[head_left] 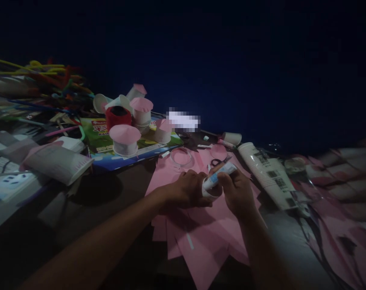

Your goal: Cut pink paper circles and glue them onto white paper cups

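Observation:
My left hand [189, 188] is closed around a small white paper cup [212, 194], whose open end faces up and toward me. In my right hand [238, 188] is a white and blue glue stick [221, 175], its lower end at the cup's rim. Whether the tip touches the cup I cannot tell. Both hands are above overlapping sheets of pink paper [201, 251]. Just beyond them lie dark-handled scissors [216, 162], a pink paper disc [219, 152] and a clear ring [180, 157], perhaps a roll of tape.
Several white cups with pink paper tops [125, 135] stand at the back left, beside red yarn [118, 117]. A stack of paper cups [263, 173] lies to the right. Far left are a power strip [12, 183], a tipped cup [62, 163] and colourful pipe cleaners [59, 78].

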`<state>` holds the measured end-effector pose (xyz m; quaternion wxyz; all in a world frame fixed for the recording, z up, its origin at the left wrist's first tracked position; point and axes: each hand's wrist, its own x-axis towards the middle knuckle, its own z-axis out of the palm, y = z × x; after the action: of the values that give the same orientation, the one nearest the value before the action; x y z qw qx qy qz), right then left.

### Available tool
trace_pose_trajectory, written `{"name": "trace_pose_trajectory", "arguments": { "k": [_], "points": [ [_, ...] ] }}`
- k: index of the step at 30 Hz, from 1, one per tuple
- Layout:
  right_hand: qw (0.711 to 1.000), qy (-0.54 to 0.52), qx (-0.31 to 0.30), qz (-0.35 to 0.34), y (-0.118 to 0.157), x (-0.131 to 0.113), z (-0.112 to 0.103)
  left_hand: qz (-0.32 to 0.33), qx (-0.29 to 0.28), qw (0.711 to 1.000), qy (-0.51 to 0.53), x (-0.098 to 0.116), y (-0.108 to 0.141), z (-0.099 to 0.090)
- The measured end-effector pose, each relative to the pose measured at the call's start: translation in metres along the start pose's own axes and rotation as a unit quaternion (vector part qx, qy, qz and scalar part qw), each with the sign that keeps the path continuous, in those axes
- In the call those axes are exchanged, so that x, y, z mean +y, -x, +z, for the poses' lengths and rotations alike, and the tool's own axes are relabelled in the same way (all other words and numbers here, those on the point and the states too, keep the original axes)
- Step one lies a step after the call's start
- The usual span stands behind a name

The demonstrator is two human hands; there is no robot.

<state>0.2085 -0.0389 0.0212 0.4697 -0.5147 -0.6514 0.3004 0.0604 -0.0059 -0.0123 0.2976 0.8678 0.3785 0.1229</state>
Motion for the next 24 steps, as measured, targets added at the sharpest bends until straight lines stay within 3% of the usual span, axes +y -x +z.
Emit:
{"name": "trace_pose_trajectory", "arguments": {
  "k": [4,9,13,19,24],
  "points": [
    [1.0,-0.008,-0.001,0.001,0.0,0.0,0.004,0.001,-0.001,1.0,-0.014,0.001,0.0,-0.003],
    [0.998,0.024,0.025,-0.051,-0.001,0.003,0.002,0.007,-0.007,1.0,-0.015,0.001,0.0,-0.004],
    [0.995,0.033,-0.061,-0.069,0.0,0.003,0.001,0.007,-0.007,0.998,-0.059,0.0,-0.004,0.0],
    [0.98,0.081,-0.173,-0.06,0.0,-0.006,-0.012,0.062,0.014,0.992,-0.108,-0.005,-0.007,0.007],
    [0.966,0.12,-0.219,-0.065,-0.002,-0.014,-0.028,0.064,0.016,0.995,-0.077,-0.005,-0.005,0.005]
  ]
}}
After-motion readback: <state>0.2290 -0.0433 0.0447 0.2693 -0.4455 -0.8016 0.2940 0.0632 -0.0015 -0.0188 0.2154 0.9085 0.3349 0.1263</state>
